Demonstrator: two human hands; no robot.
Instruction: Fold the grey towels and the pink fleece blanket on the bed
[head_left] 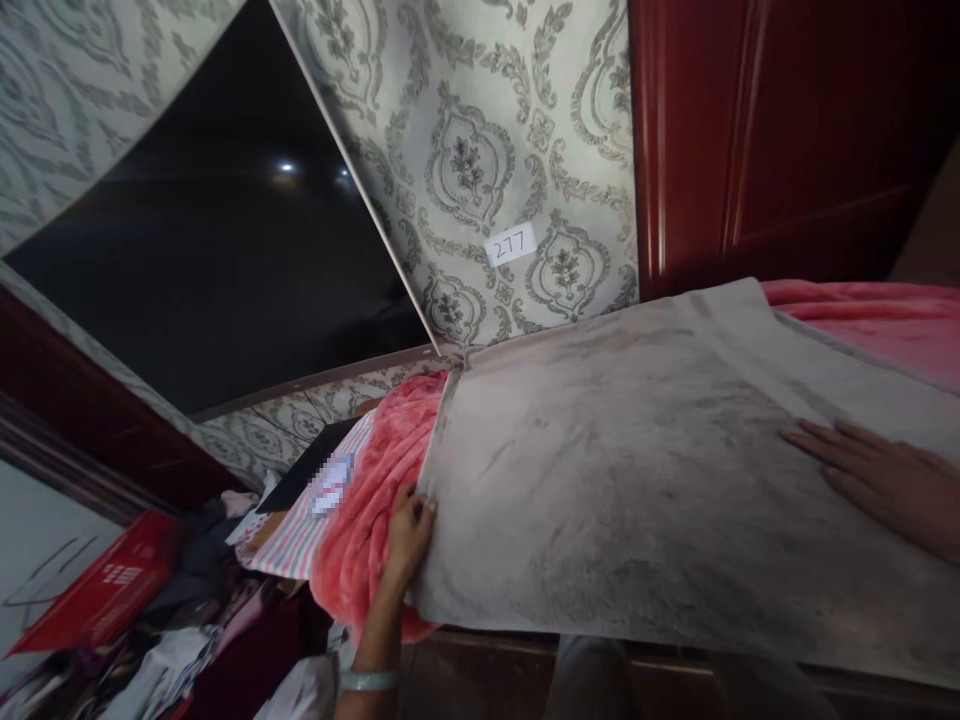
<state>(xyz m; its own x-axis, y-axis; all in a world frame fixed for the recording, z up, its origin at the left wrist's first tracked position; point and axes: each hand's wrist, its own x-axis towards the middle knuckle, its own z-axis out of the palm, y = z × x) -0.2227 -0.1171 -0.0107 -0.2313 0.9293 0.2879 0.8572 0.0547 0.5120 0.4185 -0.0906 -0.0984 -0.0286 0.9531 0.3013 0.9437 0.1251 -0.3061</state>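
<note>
The left hand (411, 530) curls at the left edge of the grey, plush rectangular cloth (600, 480), apparently steadying it; whether it pinches fabric, I cannot tell. Rightward, the open right hand (877, 475) lies flat on it, gripping nothing. Left of the grip bunches a coral-pink fleece blanket (352, 540); beyond is grey-patterned wallpaper (466, 165).

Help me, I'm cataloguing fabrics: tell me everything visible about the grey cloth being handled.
The grey cloth looks like short plush, with darker smudges and a paler band toward the right. It lies spread nearly flat, running out of view at right. The left hand touches its left edge; the right hand lies palm-down on it. A coral plush blanket shows past its left edge.
</note>
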